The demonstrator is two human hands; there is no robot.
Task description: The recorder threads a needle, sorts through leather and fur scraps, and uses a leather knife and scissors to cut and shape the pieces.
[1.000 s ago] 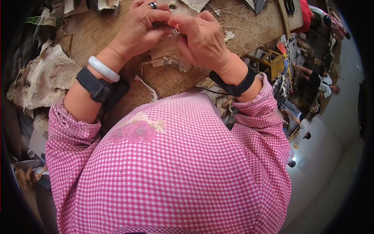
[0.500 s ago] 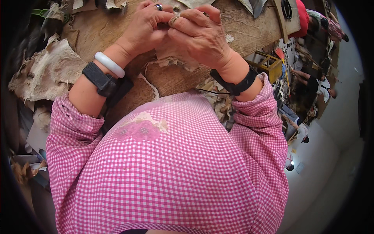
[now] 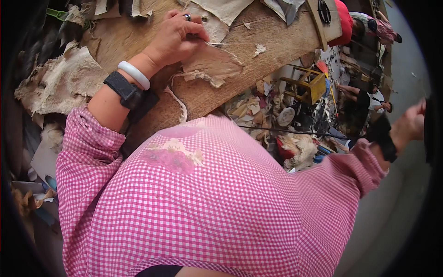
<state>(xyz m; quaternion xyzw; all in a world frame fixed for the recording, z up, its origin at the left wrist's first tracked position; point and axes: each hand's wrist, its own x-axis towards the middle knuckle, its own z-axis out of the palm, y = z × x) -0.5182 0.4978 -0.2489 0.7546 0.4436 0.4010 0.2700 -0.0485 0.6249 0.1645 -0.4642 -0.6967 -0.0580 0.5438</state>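
Observation:
My left hand (image 3: 177,39) is closed in a pinch at the edge of a thin tan piece of hide (image 3: 214,64) with a ragged border, lying on the wooden board (image 3: 277,30). A thin pale thread (image 3: 224,44) runs rightward from those fingers across the hide. Far out to the right, at the picture's rim, my right hand (image 3: 412,121) is raised with its fingers curled together. It is partly cut off by the dark rim, and whatever it holds is too small to make out.
A rough pale hide (image 3: 62,81) lies at the left, with a green-handled tool (image 3: 56,14) beyond it. More hide pieces (image 3: 221,9) sit at the board's far side, near a wooden strip (image 3: 316,23). Right of the board are a yellow stool (image 3: 307,85), heaped scraps (image 3: 254,106) and people working.
My right hand has left the left hand and swung far out to the right. My left hand stays on the hide, which now shows more fully.

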